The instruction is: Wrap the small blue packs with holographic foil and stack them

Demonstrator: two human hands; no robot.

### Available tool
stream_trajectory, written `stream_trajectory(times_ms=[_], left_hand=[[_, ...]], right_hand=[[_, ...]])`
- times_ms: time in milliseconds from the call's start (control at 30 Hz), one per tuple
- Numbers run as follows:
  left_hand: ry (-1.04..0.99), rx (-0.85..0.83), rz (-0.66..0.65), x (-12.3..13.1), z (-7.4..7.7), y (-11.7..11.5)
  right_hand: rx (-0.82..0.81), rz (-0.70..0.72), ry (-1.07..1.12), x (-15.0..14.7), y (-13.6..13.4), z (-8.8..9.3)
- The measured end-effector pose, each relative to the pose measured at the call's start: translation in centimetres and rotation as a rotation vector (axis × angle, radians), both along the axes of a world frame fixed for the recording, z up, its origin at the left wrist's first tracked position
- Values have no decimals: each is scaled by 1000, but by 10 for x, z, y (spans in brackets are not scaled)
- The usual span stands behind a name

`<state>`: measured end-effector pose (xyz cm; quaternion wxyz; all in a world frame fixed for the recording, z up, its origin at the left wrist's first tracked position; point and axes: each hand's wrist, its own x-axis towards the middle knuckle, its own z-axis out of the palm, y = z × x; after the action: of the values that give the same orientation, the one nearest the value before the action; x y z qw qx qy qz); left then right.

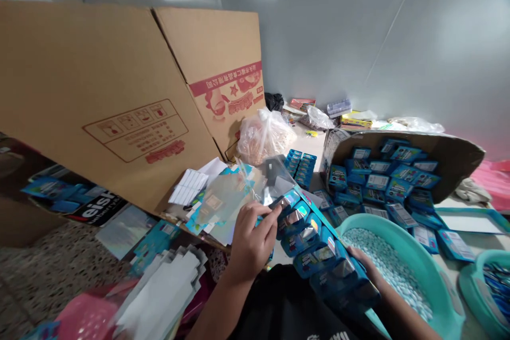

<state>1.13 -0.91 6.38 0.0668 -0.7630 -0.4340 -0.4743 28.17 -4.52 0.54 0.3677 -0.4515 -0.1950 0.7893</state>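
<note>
My left hand (251, 241) is closed in a pinch on a shiny holographic pouch (274, 183) at the top of a fanned stack of blue packets (319, 255). My right hand (360, 261) is mostly hidden under that stack and holds it from below. The stack slants from the table's front edge toward my lap. Flat clear and silvery pouches (223, 204) lie on the table just beyond my left hand.
A large cardboard box (119, 101) stands at the left. A teal basin (430, 271) of small pale pellets sits at the right, a second basin (482, 287) beside it. A tipped carton (458, 154) spills blue packets (382, 180). A plastic bag (263, 135) sits behind. White sheets (163, 287) lie at lower left.
</note>
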Motion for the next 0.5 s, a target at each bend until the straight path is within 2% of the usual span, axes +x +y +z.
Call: stream_trajectory(times_ms=[100,267,333,433,500], left_hand=[[-217,-15,11,8,-3,11],[-600,-118,145,13,2,42],[-668,-147,122,9,6,50],[-778,-146,73,-1,7,49],[-924,-188,139,-7,1,41]], right_hand=[[41,-50,32,-3,6,-7],[95,96,189,-40,23,-13],[124,100,277,-60,27,-15],[145,141,398,-83,26,-19],[150,184,451,-91,21,-22]])
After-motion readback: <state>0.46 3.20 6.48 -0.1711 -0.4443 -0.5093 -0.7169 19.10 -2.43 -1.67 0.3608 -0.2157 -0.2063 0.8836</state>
